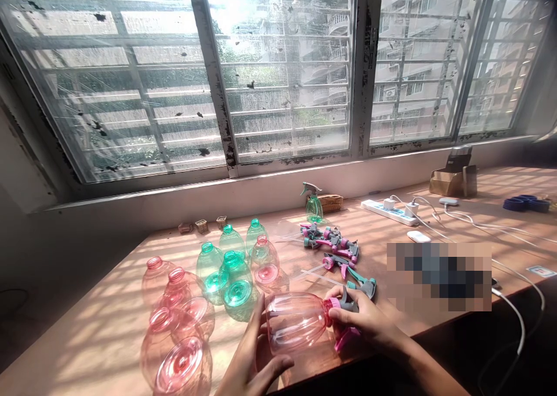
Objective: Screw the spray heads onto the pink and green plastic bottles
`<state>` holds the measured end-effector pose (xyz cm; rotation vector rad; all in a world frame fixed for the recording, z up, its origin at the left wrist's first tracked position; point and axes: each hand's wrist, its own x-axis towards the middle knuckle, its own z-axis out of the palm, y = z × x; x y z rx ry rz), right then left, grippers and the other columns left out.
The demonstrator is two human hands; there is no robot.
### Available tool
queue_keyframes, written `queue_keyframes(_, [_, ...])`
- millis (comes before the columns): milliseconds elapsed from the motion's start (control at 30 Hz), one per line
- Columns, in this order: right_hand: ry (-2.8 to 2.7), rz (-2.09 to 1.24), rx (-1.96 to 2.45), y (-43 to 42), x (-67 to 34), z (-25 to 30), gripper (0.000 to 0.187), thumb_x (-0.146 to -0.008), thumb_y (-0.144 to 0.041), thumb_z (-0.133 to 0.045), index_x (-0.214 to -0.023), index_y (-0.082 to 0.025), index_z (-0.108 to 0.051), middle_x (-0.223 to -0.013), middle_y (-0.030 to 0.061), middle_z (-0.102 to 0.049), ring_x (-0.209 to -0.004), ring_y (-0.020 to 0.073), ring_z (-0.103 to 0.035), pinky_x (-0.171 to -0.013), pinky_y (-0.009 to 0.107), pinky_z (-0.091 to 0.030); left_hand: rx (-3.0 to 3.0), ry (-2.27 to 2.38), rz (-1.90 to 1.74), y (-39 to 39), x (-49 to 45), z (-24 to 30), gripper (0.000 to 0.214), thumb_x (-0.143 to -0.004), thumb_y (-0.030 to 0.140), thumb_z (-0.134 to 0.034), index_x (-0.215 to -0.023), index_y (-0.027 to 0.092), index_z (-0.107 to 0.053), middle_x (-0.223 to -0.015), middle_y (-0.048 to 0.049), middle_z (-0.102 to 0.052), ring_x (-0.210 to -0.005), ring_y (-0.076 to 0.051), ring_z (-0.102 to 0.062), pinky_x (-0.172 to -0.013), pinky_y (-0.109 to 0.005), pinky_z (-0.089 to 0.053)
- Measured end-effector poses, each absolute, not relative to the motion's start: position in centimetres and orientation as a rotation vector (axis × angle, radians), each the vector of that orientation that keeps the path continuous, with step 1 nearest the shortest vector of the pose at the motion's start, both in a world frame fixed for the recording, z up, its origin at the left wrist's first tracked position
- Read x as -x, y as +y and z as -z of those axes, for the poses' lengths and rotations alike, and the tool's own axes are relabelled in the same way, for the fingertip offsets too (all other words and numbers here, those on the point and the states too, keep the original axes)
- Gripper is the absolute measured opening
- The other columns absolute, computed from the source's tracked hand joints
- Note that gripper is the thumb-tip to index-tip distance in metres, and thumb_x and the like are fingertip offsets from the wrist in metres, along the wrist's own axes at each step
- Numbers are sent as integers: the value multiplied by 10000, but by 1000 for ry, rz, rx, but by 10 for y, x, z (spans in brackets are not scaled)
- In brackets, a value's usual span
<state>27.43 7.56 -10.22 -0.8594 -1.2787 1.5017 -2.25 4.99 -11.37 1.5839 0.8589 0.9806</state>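
Note:
A clear pink plastic bottle [296,320] lies sideways above the table's front edge. My left hand [252,361] wraps round its base. My right hand [363,320] is closed on the pink and grey spray head [346,312] at the bottle's neck. Just beyond my right hand lie several loose spray heads [335,245], pink and teal with thin dip tubes. To the left stand and lie several empty pink bottles [178,326] and green bottles [226,268].
A wooden table [108,326] runs under a barred window. A green spray bottle [314,206] stands at the back. A white power strip [389,211] with cables, a cardboard box [452,178] and blue rings [526,203] sit to the right. Small baskets [202,226] line the wall.

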Motion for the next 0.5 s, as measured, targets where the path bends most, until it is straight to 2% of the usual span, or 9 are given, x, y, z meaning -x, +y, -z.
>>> queue_keyframes(67, [-1263, -1507, 851, 75, -273, 101, 473, -721, -518, -925, -906, -228, -600, -736, 10, -788, -601, 211, -712, -614, 336, -550, -1604, 860, -973, 52, 23, 115, 968, -953, 536, -724, -1688, 380, -113, -1784, -58, -217, -1566, -367, -368, -1264, -486, -363])
queue_keyframes(200, [-1248, -1502, 839, 74, -273, 100, 424, -751, -460, -924, -913, -209, -624, -744, 19, -801, -620, 186, -710, -643, 311, -539, -1613, 846, -985, 56, 22, 118, 987, -956, 572, -703, -1674, 440, -39, -1781, -51, -226, -1529, -359, -434, -1242, -497, -390])
queue_keyframes(400, [-1262, -1514, 816, 75, -275, 101, 421, -748, -435, -931, -907, -210, -613, -748, 15, -798, -618, 185, -710, -632, 309, -541, -1598, 826, -988, 54, 23, 122, 1115, -921, 555, -756, -1667, 425, 62, -1798, -46, -144, -1581, -364, -339, -1276, -516, -328])
queue_keyframes(500, [-1266, -1514, 810, 75, -274, 101, 424, -763, -453, -918, -912, -214, -602, -746, 15, -800, -611, 187, -713, -625, 314, -551, -1635, 877, -984, 54, 24, 121, 1018, -942, 564, -717, -1690, 378, -53, -1792, -54, -177, -1598, -378, -292, -1283, -518, -318])
